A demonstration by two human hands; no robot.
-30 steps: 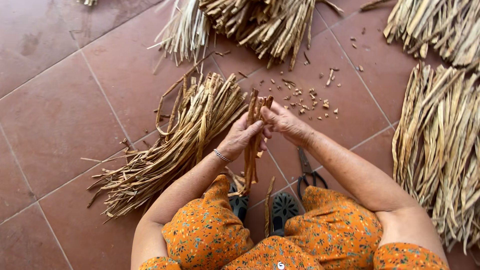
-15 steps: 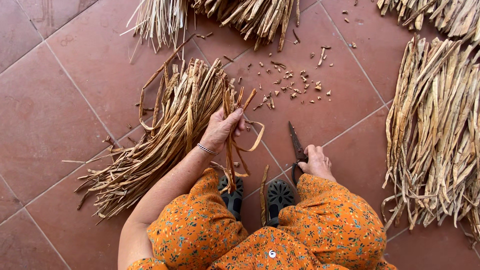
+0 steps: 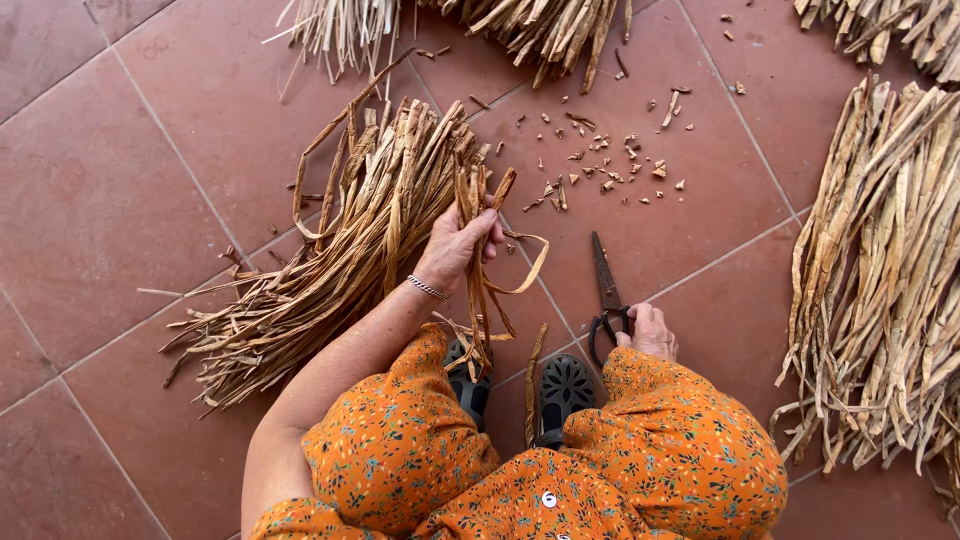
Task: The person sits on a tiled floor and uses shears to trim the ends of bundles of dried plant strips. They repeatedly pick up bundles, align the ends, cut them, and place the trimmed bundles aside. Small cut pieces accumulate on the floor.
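Observation:
My left hand (image 3: 458,245) is shut on a small bunch of dried brown leaf strips (image 3: 482,270) that hang down toward my dark sandals (image 3: 563,385). A thin bracelet sits on that wrist. My right hand (image 3: 648,330) rests on the floor with its fingers on the loop handles of dark metal scissors (image 3: 605,290), which lie on the red tiles with the blades pointing away from me. My knees in orange flowered cloth fill the bottom of the view.
A big pile of dried strips (image 3: 320,260) lies at the left, another long bundle (image 3: 885,270) at the right, and more bundles (image 3: 520,25) along the top. Small cut scraps (image 3: 610,160) are scattered on the red floor tiles (image 3: 110,190) beyond the scissors.
My right hand let go of the strip bunch and dropped down to the scissors on the floor. My left hand kept the bunch and lowered slightly.

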